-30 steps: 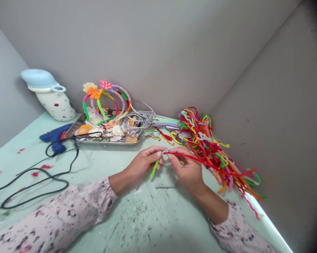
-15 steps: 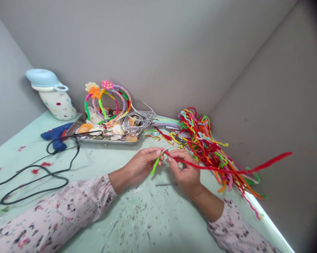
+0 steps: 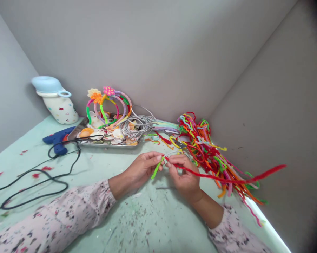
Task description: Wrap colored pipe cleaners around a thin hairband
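Observation:
In the head view, my left hand (image 3: 144,168) pinches a thin metal headband (image 3: 172,152) where coloured fuzzy wire covers it. A short lime-green pipe cleaner end (image 3: 155,170) sticks out below those fingertips. Close beside it, my right hand (image 3: 185,175) is closed on a long red pipe cleaner (image 3: 263,174), whose free end trails far to the right. Red shows between the two sets of fingertips, where the wire meets the band. Part of the band is hidden behind my fingers.
A metal tray (image 3: 116,146) holds shells, finished colourful headbands (image 3: 103,109) and bare wire hoops (image 3: 139,123). To its left are a blue glue gun (image 3: 58,138), its black cord (image 3: 49,179) and a white bottle (image 3: 60,109). Pipe cleaners (image 3: 211,158) and yellow-handled pliers (image 3: 179,143) lie right.
The whole view has shifted slightly, so things sit a little lower. The fingertips stay close together at the band, and the red pipe cleaner's free end has dipped and drawn in slightly left.

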{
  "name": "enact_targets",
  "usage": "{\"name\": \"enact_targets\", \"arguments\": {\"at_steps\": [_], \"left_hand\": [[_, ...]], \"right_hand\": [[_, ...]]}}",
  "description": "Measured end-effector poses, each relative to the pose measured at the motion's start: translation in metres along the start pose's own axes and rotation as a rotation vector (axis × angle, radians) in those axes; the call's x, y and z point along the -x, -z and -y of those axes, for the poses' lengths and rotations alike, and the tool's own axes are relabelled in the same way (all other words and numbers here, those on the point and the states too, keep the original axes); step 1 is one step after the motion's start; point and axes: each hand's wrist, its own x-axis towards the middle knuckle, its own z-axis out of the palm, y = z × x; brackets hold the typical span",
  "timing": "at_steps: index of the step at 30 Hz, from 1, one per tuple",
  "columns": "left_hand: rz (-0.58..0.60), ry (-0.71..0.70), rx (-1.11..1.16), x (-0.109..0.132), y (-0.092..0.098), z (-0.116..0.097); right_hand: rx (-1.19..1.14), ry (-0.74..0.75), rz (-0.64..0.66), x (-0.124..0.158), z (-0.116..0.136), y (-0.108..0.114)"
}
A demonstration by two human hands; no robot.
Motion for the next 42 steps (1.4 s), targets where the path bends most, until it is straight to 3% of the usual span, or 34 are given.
{"name": "enact_targets", "arguments": {"at_steps": [7, 18, 28, 34, 42], "left_hand": [[-0.027, -0.041, -0.093, 0.0, -0.001, 0.001], [-0.168, -0.26, -0.393, 0.005, -0.008, -0.003], [-0.179, -0.282, -0.522, 0.014, -0.019, -0.01], [-0.18, -0.289, -0.546, 0.017, -0.023, -0.013], [-0.168, -0.35, -0.636, 0.022, -0.031, -0.017]], "right_hand": [[0.029, 0.011, 0.01, -0.001, 0.003, 0.001], [0.147, 0.042, 0.039, 0.0, 0.006, -0.001], [0.521, 0.303, 0.008, -0.01, 0.0, 0.012], [0.461, 0.308, 0.06, -0.011, 0.002, 0.012], [0.375, 0.288, 0.018, -0.01, 0.008, 0.013]]}}
